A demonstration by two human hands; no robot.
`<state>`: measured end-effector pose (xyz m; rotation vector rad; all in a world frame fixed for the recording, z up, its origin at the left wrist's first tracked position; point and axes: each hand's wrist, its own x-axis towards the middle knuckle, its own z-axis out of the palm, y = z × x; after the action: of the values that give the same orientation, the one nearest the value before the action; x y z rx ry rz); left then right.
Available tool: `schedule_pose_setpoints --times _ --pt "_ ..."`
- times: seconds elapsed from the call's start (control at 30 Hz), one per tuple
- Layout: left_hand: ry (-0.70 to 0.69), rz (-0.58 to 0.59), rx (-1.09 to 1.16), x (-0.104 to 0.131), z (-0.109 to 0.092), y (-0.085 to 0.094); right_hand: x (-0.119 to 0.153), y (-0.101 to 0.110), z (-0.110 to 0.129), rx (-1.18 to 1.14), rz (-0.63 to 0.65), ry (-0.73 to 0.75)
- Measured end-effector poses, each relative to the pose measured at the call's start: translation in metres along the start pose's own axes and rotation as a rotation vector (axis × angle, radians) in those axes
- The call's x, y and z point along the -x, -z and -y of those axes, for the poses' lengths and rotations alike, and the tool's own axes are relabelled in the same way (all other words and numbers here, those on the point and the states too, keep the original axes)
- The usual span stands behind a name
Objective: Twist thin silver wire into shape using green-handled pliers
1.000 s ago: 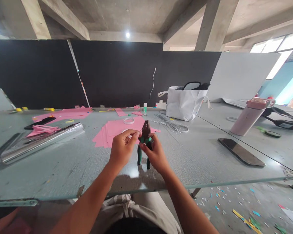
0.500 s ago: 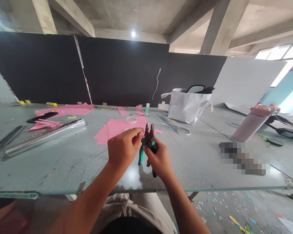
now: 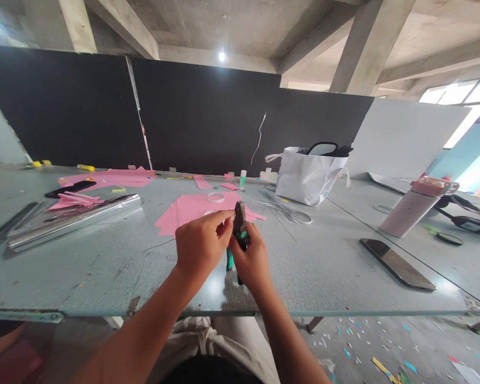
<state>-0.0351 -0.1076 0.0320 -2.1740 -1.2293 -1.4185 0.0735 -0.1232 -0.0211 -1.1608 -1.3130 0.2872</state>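
My right hand (image 3: 251,258) is wrapped around a pair of pliers (image 3: 240,213) with green and black handles. The jaws point up and look closed. Close beside them, my left hand (image 3: 203,237) pinches what looks like a thin wire, its fingertips almost against the jaws. Most of that wire is hidden by the fingers. Behind the hands lie a stack of pink paper sheets (image 3: 174,213) and a white ring-shaped roll (image 3: 215,198) on top of it. A bundle of thin metal wires (image 3: 282,207) rests just right of the paper.
On the grey table (image 3: 104,277) lie a silver foil roll (image 3: 76,221) at left and a phone (image 3: 398,264) at right. A white bag (image 3: 304,176), a glue stick (image 3: 242,180) and a pink bottle (image 3: 408,208) stand farther back. Scraps litter the floor.
The pliers' jaws have gone from spread to closed, and my right hand has squeezed the handles together, shifting slightly left. My left hand stays nearly in place.
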Motion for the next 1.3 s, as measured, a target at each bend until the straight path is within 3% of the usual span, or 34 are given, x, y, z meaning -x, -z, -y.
schedule_pose_setpoints --times 0.2,0.33,0.77,1.03,1.3 --pt "0.023 0.028 -0.014 0.001 0.001 0.0 -0.005 -0.006 -0.002 -0.33 0.119 -0.055" --pt "0.025 0.026 0.002 0.004 0.001 -0.003 -0.007 -0.007 0.001 -0.414 0.131 -0.09" --pt "0.019 0.003 0.016 0.0 0.002 -0.001 -0.006 -0.003 0.008 -0.393 0.15 -0.108" --pt "0.019 0.013 -0.003 0.001 0.001 0.001 -0.01 -0.011 0.001 -0.259 0.089 -0.093" --pt "0.045 0.054 -0.03 0.0 -0.002 0.002 -0.01 -0.017 -0.003 -0.315 0.056 -0.122"
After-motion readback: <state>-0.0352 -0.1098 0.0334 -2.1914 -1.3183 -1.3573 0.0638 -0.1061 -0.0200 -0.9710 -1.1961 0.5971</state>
